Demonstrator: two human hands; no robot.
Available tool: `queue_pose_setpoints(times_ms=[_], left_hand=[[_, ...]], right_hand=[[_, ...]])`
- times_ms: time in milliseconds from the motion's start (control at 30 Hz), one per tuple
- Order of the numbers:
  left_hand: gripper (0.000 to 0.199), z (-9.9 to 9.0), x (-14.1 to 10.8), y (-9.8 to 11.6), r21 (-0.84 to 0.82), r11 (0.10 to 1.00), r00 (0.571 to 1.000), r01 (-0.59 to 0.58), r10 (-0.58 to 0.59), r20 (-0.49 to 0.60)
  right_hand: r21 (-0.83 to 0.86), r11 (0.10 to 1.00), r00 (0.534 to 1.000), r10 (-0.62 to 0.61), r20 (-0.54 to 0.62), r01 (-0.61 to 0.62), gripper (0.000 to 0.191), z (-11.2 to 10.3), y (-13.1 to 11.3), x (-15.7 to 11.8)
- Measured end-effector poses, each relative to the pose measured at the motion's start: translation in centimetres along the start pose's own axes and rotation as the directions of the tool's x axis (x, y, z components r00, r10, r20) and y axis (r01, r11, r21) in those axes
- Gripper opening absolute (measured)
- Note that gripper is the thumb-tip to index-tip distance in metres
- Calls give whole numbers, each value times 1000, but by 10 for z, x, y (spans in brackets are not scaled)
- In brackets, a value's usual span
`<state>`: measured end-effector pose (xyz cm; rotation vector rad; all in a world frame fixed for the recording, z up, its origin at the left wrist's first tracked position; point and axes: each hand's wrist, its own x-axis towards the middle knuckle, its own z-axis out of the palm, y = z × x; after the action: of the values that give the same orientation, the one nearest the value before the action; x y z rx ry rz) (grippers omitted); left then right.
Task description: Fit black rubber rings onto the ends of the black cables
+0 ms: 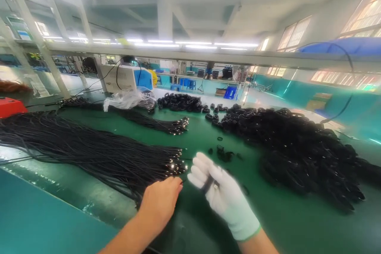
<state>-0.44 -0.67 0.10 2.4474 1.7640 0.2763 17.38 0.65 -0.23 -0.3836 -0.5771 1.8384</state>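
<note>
My left hand (160, 198), bare, is closed beside the metal-tipped ends of a long bundle of black cables (116, 151). Its fingertips point away from me, and what they pinch is hidden. To its right, my right hand (218, 190) wears a white glove. Its fingers curl round a short black cable end (208, 184) with a small metal plug at the tip. Small black bits (224, 153) lie on the green tabletop (196, 137) just beyond the glove.
A big heap of coiled black cables (285, 139) covers the right side. Farther back are more coils (180, 102), a second cable bundle (149, 122), a clear plastic bag (127, 100) and a white-and-blue machine (126, 77). A shelf rail (178, 50) crosses above the table.
</note>
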Motion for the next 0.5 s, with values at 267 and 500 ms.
queue_pose_setpoints(times_ms=[267,500], left_hand=[[20,4,-16,29,149,946,928,-287,313,-201],[22,-43,7,-5,299,671,668,-679,733,-129]], right_hand=[[-216,976,998,4,-61,-17,43,10,8,-2],[-325,929,966,227,128,-175,29,10,29,-4]])
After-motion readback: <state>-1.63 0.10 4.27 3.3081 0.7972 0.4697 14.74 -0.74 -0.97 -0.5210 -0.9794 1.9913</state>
